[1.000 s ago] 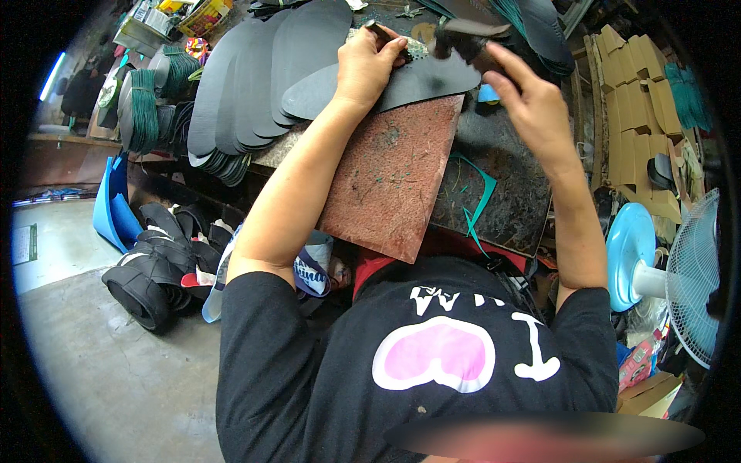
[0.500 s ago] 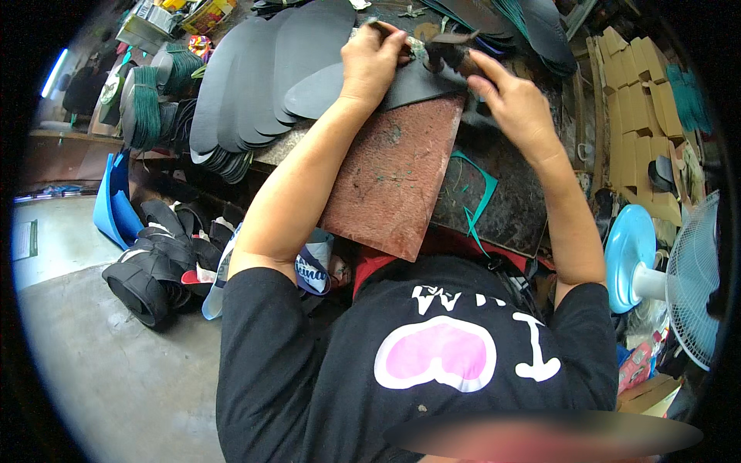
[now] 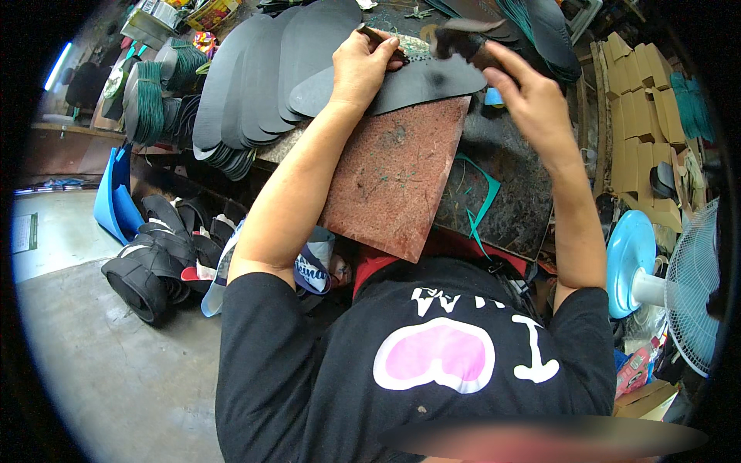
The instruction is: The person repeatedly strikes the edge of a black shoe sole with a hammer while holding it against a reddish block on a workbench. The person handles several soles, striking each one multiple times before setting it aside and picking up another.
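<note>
A dark grey sole-shaped sheet (image 3: 424,83) lies across the far end of a reddish-brown board (image 3: 394,174). My left hand (image 3: 359,68) is closed round a short dark metal punch (image 3: 373,33) at the sheet's far edge; the punch's lower end is hidden by my fingers. Small dark marks line that edge beside my fingertips. Smeared by motion, a dark hammer (image 3: 455,38) hangs over the sheet just right of the punch. My right hand (image 3: 529,92) grips its handle, fingers wrapped round it.
Stacked dark soles (image 3: 247,85) fan out on the left of the bench, beside bundles of green cord (image 3: 148,104). A teal offcut strip (image 3: 485,201) lies right of the board. Cardboard boxes (image 3: 637,116) and a fan (image 3: 691,285) stand at the right.
The sheet has shifted, showing more of its length along the board's far end. My left hand has moved slightly left and the right hand a little right, with the hammer still moving.
</note>
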Demonstrator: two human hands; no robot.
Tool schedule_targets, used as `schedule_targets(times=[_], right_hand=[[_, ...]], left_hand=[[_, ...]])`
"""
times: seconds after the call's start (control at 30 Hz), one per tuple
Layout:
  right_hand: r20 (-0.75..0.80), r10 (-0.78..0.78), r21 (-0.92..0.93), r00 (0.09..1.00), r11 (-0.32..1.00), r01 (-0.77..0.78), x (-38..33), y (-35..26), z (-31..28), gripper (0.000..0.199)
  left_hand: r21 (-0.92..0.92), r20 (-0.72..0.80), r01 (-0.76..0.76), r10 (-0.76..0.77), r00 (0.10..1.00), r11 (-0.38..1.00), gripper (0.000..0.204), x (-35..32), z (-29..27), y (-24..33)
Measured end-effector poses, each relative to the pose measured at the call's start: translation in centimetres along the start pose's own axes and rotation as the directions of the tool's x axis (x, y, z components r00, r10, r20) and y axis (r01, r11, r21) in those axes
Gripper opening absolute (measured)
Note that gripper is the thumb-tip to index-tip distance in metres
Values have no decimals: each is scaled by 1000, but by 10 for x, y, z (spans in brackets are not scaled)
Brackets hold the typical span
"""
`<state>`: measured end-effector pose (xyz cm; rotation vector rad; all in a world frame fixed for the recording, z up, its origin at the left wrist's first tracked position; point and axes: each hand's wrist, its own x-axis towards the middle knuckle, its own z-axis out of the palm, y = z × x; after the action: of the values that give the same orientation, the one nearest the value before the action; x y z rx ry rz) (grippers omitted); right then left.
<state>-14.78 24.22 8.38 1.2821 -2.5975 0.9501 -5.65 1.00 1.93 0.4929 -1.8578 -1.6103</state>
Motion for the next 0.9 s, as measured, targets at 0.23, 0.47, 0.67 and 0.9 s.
schedule_targets(times=[0.23, 0.47, 0.67, 0.9], right_hand=[[-382, -268, 364, 884, 836, 411, -2, -33, -38, 41], [-30, -24, -20, 999, 1000, 23, -3, 23, 19, 41], [37, 35, -126, 999, 992, -30, -7, 28, 26, 42], [-249, -156, 315, 956, 920, 233, -6, -24, -29, 42]], left_hand=[[595, 190, -493, 485, 854, 634, 20, -3, 7, 5], [575, 107, -405, 425, 899, 711, 16, -1, 9, 1], [-154, -22, -28, 25, 999, 988, 12, 8, 8, -9], [326, 79, -352, 346, 935, 877, 20, 5, 11, -5]])
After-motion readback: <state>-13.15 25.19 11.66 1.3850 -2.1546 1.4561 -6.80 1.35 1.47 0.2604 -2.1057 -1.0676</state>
